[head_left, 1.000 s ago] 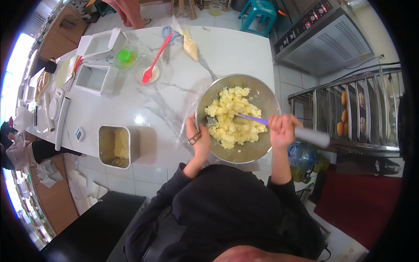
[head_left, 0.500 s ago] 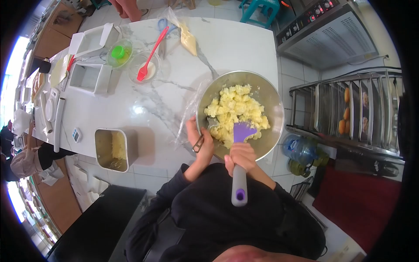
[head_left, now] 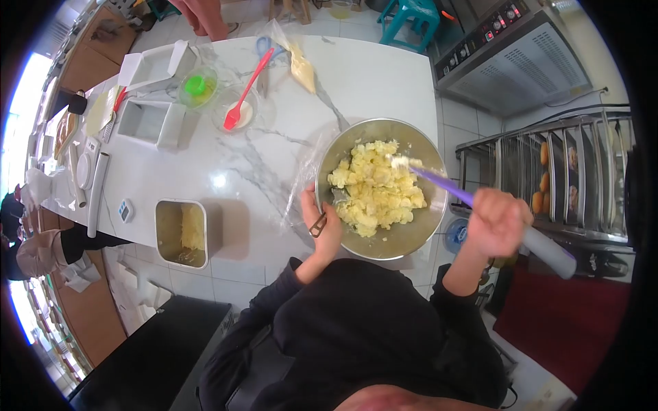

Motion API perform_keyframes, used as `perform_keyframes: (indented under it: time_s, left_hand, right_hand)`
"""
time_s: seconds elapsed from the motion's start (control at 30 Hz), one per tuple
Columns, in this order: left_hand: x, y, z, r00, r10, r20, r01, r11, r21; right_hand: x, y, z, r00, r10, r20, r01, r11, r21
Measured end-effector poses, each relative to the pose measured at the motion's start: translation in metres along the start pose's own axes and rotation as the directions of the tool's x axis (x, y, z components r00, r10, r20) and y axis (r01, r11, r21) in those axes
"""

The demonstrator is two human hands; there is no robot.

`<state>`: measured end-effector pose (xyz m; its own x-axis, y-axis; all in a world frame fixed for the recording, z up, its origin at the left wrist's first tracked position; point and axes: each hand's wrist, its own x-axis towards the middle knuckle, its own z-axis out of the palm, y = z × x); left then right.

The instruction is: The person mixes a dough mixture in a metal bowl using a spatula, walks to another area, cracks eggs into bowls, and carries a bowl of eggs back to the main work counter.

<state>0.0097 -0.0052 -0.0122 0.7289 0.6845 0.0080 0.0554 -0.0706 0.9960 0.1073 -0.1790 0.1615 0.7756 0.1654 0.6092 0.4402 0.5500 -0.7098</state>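
The left hand (head_left: 326, 233), partly curled, grips the left side of the steel bowl (head_left: 411, 238) at the near edge of the desk (head_left: 370, 68); firm bracing there should stop it turning. The right hand (head_left: 499, 222) is closed around the spatula (head_left: 445, 186), its tip over the far right of the lumpy yellow mixture (head_left: 373, 195). Low, inward strokes along the wall would likely reach unworked lumps without spilling.
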Motion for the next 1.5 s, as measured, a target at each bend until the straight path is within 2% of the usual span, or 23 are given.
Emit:
perform_keyframes:
  time_s: [0.03, 0.1, 0.2, 0.27, 0.33, 0.43, 0.53, 0.57, 0.6, 0.67, 0.77, 0.87, 0.9, 1.0, 1.07, 1.13, 1.17, 1.23, 1.33, 1.37, 1.4, 1.43, 1.5]
  left_hand:
    - [0.001, 0.000, 0.001, 1.000, -0.005, -0.002, 0.004, 1.000, -0.013]
    - [0.001, -0.002, 0.002, 1.000, -0.003, -0.014, 0.002, 1.000, -0.022]
    - [0.001, 0.003, 0.003, 0.999, -0.029, -0.027, 0.028, 1.000, -0.011]
    - [0.002, 0.010, 0.002, 0.998, -0.058, -0.028, 0.057, 0.998, -0.029]
    - [0.003, 0.014, 0.004, 0.995, -0.095, -0.033, 0.091, 0.992, -0.088]
    - [0.003, 0.012, 0.003, 0.995, -0.096, -0.014, 0.095, 0.994, -0.053]
    - [0.001, 0.000, 0.002, 0.999, -0.054, -0.008, 0.054, 0.999, 0.000]
    - [0.002, -0.003, 0.001, 1.000, -0.016, -0.005, 0.016, 0.999, 0.035]
    - [0.004, -0.004, 0.001, 1.000, 0.022, -0.002, -0.022, 0.997, 0.070]
    - [0.002, -0.001, -0.002, 1.000, 0.023, 0.005, -0.024, 0.997, 0.075]
    - [0.005, 0.007, 0.001, 1.000, -0.012, 0.007, 0.012, 1.000, 0.004]
    - [0.004, 0.009, -0.001, 1.000, -0.009, 0.000, 0.009, 1.000, 0.007]
    - [0.004, 0.014, -0.001, 1.000, -0.030, -0.002, 0.030, 1.000, 0.010]
    - [0.003, 0.013, -0.001, 0.999, -0.045, 0.000, 0.045, 0.999, -0.002]
    - [0.003, 0.009, 0.001, 0.999, -0.044, -0.003, 0.044, 0.999, -0.021]
    - [0.003, 0.006, 0.002, 0.999, -0.048, -0.021, 0.048, 0.998, -0.037]
    - [0.003, 0.005, 0.001, 0.999, -0.043, -0.015, 0.043, 0.999, -0.006]
    - [0.003, 0.004, 0.001, 0.999, -0.031, -0.004, 0.032, 0.998, 0.055]
    - [0.001, 0.003, 0.001, 0.999, -0.039, -0.007, 0.040, 0.998, 0.043]
    - [-0.001, 0.003, 0.000, 1.000, -0.026, 0.003, 0.025, 0.998, 0.055]
    - [0.000, 0.004, -0.001, 1.000, -0.007, 0.014, 0.006, 0.998, 0.066]
    - [0.000, 0.005, -0.002, 1.000, 0.014, 0.026, -0.016, 0.997, 0.075]
    - [-0.007, 0.000, -0.005, 1.000, 0.016, 0.011, -0.016, 0.998, 0.053]
  right_hand:
    - [-0.007, 0.019, -0.010, 1.000, 0.014, 0.004, -0.014, 1.000, -0.007]
    - [-0.022, 0.061, -0.012, 0.955, 0.234, -0.184, -0.251, 0.965, -0.076]
    - [-0.022, 0.065, -0.023, 0.925, 0.354, -0.139, -0.359, 0.933, -0.012]
    - [-0.041, 0.055, -0.011, 0.934, 0.351, -0.070, -0.348, 0.936, 0.041]
    - [-0.054, 0.043, 0.005, 0.963, 0.264, 0.058, -0.249, 0.950, -0.186]
    - [-0.068, 0.048, 0.008, 0.931, 0.339, 0.136, -0.262, 0.880, -0.397]
    - [-0.074, 0.066, 0.010, 0.968, 0.218, 0.122, -0.144, 0.886, -0.441]
    - [-0.093, 0.083, -0.001, 0.990, 0.110, -0.091, -0.131, 0.951, -0.279]
    - [-0.108, 0.099, -0.010, 0.950, 0.034, -0.312, -0.074, 0.990, -0.118]
    - [-0.066, 0.082, -0.031, 0.762, 0.333, -0.555, -0.199, 0.936, 0.289]
    - [-0.042, 0.070, -0.035, 0.904, 0.326, -0.277, -0.316, 0.945, 0.082]
    - [-0.036, 0.055, -0.006, 0.940, 0.283, -0.189, -0.293, 0.956, -0.028]
    - [-0.035, 0.048, 0.001, 0.938, 0.235, -0.253, -0.243, 0.970, 0.000]
    - [-0.008, 0.010, 0.009, 0.978, 0.151, -0.147, -0.126, 0.978, 0.167]
    - [-0.020, 0.030, 0.012, 0.964, 0.099, -0.245, -0.129, 0.986, -0.109]
    - [-0.041, 0.067, 0.016, 0.969, 0.087, -0.230, -0.127, 0.978, -0.166]
    - [-0.056, 0.087, 0.013, 0.979, 0.109, -0.174, -0.126, 0.988, -0.086]
    - [-0.084, 0.101, 0.005, 0.998, 0.042, 0.056, -0.026, 0.966, -0.256]
    - [-0.088, 0.091, 0.020, 0.978, 0.019, 0.209, 0.080, 0.887, -0.455]
    - [-0.090, 0.102, 0.014, 0.983, -0.094, 0.157, 0.149, 0.908, -0.393]
    - [-0.096, 0.112, 0.002, 0.988, 0.004, -0.151, -0.047, 0.957, -0.286]
    - [-0.096, 0.116, -0.013, 0.894, 0.132, -0.428, -0.201, 0.972, -0.121]
    - [-0.040, 0.081, -0.024, 0.905, 0.266, -0.331, -0.271, 0.962, 0.032]
